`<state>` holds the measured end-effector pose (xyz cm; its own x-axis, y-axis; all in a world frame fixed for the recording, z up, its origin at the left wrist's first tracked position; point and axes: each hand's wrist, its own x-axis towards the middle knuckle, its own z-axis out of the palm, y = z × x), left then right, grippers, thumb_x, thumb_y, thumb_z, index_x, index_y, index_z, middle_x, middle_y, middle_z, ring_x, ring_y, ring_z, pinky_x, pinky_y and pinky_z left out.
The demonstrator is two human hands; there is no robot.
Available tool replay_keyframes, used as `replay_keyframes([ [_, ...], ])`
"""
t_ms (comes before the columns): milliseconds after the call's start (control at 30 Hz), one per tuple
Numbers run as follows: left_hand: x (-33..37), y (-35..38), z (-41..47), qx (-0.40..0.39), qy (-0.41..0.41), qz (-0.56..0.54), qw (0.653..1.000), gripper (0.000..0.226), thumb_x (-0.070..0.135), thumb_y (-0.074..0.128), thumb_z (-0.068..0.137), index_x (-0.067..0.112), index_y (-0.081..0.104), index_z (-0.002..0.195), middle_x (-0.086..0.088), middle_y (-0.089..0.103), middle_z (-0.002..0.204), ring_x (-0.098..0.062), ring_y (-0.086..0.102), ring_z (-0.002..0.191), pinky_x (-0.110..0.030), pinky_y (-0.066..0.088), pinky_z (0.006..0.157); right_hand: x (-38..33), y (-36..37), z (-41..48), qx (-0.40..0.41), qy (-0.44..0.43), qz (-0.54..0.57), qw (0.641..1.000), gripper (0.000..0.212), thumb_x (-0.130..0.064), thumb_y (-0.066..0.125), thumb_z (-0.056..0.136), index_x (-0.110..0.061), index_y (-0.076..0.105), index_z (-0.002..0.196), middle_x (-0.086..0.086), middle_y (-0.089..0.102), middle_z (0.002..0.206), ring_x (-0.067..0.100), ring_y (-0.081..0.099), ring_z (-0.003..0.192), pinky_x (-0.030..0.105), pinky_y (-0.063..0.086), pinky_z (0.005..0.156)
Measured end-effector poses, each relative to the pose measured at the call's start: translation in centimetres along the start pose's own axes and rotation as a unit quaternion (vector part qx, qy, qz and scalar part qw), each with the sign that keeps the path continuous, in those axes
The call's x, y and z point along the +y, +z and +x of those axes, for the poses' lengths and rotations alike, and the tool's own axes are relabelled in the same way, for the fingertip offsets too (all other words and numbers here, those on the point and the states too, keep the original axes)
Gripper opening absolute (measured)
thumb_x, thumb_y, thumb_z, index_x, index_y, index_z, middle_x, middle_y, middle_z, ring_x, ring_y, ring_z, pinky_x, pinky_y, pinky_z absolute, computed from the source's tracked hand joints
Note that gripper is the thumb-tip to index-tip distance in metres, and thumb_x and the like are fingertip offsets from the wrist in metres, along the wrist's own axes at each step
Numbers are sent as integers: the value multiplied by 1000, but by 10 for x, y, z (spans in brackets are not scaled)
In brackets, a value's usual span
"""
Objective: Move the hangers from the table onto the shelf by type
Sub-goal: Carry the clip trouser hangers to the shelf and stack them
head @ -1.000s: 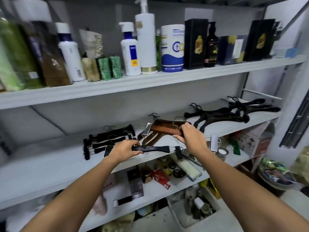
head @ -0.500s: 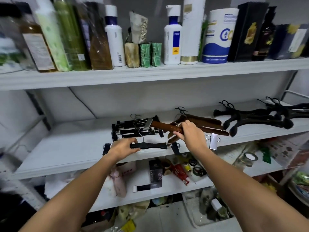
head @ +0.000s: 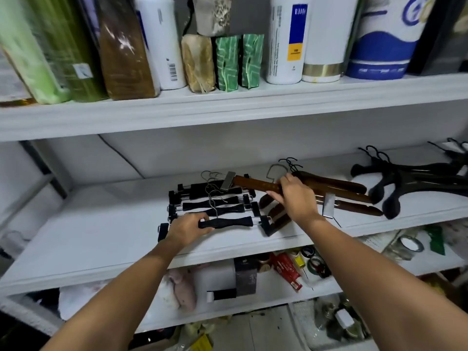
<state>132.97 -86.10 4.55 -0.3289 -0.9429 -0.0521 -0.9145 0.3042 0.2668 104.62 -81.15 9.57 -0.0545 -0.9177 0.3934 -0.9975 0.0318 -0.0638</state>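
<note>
My left hand (head: 188, 230) has its fingers curled round the left end of a black clip hanger (head: 228, 222), thumb on top of the bar. I hold it by the end so the bar lies parallel to the ones behind it. It sits at the front of the row of black clip hangers (head: 212, 198), just beside the nearest one. I cannot tell whether it rests on the middle shelf (head: 101, 231) or hangs just above it.

My right hand (head: 295, 196) grips a wooden clip hanger (head: 255, 184) round the middle of its bar, near the hook. From there it balances, and I judge I can swing it either way. It is tilted, and its metal clip at the left end reaches over the back of the black row. The other clip hangs just right of my wrist, above the brown wooden hangers (head: 342, 191), where I reckon this one belongs.

Further right, apart from the brown pile, lie the black coat hangers (head: 405, 181). So there are three kinds in three groups along the one shelf, which is the point of the sorting. The desk is out of view, so I cannot tell how many hangers remain there.

Above, the upper shelf (head: 228, 107) carries bottles (head: 287, 41) and packets. Below is a shelf of small clutter.
</note>
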Motion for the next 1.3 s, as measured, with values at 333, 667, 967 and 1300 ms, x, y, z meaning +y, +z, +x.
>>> replay_keyframes([
  [333,-20,29,46,-14,-27,-33,999,24,53,58,85,34,61,98,10,69,89,-10,62,79,-24,46,65,12,52,65,-25,7,25,999,47,-52,45,93,-10,56,110,7,56,109,22,57,100,37,53,77],
  [667,-32,52,60,26,69,49,996,40,46,55,89,27,58,124,5,57,115,-14,50,110,-25,38,92,7,80,91,-19,-32,28,999,47,-52,46,92,-9,58,108,8,58,108,22,58,96,35,53,70],
  [967,-48,42,56,54,93,24,994,46,49,57,87,24,54,125,5,53,114,-13,50,106,-23,34,87,-20,90,108,-6,-60,31,998,44,-49,53,91,-8,61,105,9,59,105,26,60,91,31,44,62],
  [1300,-134,-33,22,92,23,74,993,82,65,13,77,19,46,137,0,46,141,-19,45,127,-27,30,107,-109,100,130,34,-166,46,985,37,-41,78,72,-6,65,76,8,62,75,25,61,57,23,39,41],
])
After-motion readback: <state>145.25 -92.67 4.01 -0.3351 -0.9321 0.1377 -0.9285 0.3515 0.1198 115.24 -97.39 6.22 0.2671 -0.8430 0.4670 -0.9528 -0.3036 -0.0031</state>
